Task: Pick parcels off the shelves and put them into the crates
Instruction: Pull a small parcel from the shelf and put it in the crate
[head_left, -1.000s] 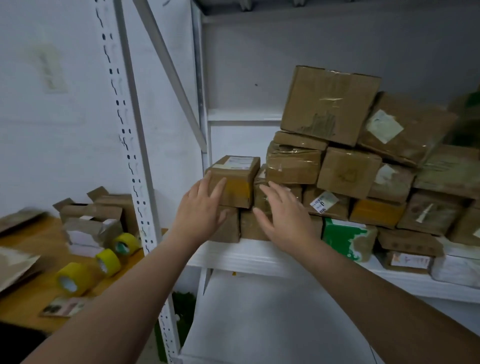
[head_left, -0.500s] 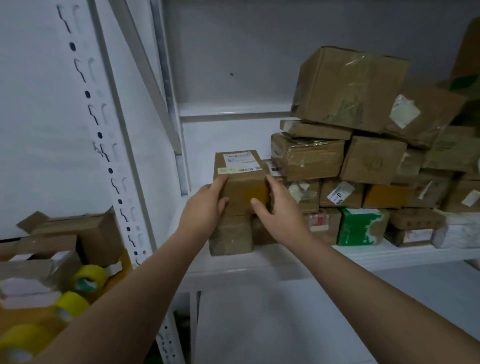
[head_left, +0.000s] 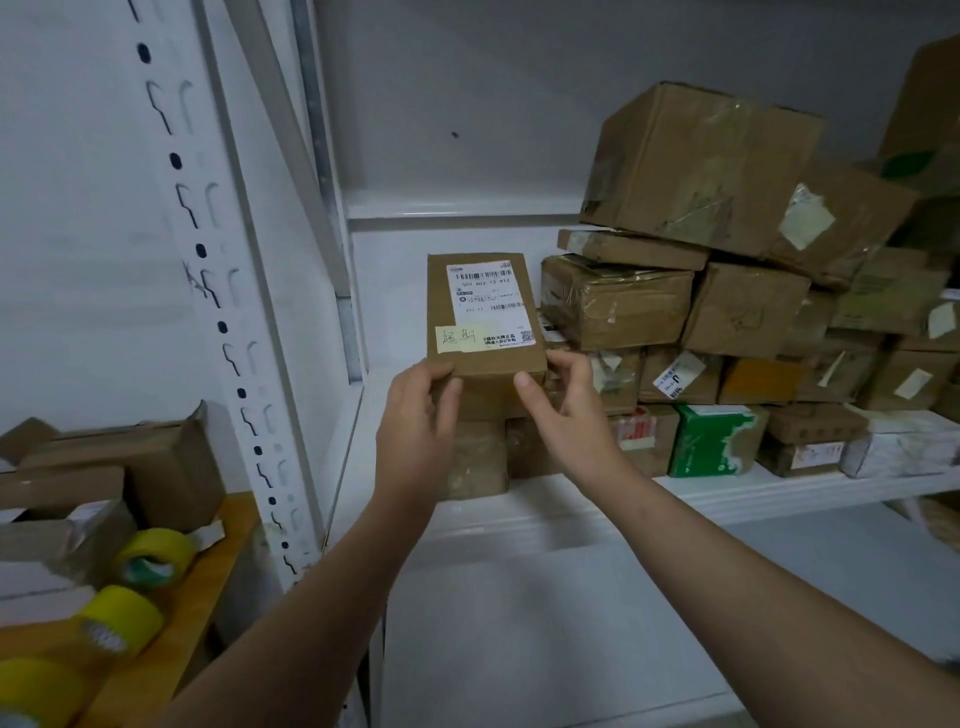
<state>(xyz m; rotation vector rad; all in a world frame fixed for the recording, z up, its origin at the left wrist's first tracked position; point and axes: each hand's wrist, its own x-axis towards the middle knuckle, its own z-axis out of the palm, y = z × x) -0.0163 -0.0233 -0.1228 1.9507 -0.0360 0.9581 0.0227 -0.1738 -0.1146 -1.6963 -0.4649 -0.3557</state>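
Your left hand (head_left: 415, 436) and right hand (head_left: 569, 415) cover the near lower corners of the parcel (head_left: 485, 366). Each thumb lies on its front face. The left fingers are hidden behind it, and the right fingers curl round its right edge. Both hands hold the parcel between them.

The parcel is at the left end of the shelf (head_left: 779, 496), just above two smaller boxes (head_left: 475, 460). Your hands block the join, so it may be resting on them or just clear of them. Its top face carries a white barcode label (head_left: 483, 293) and a yellow handwritten note (head_left: 460, 339). The small print is too fine to read.

To the right, the stack of parcels (head_left: 727, 312) runs past the frame edge. A large taped box (head_left: 696, 161) sits tilted on top of it. A green and white box (head_left: 711, 441) stands in the bottom row.

At the left, a wooden table (head_left: 176, 613) is cut off by the frame. It holds an open cardboard box (head_left: 166, 462) with its flaps raised. Its contents are blurred and partly screened by closed boxes in front. Yellow tape rolls (head_left: 150, 558) lie beside them, and the nearest is cropped at the corner.
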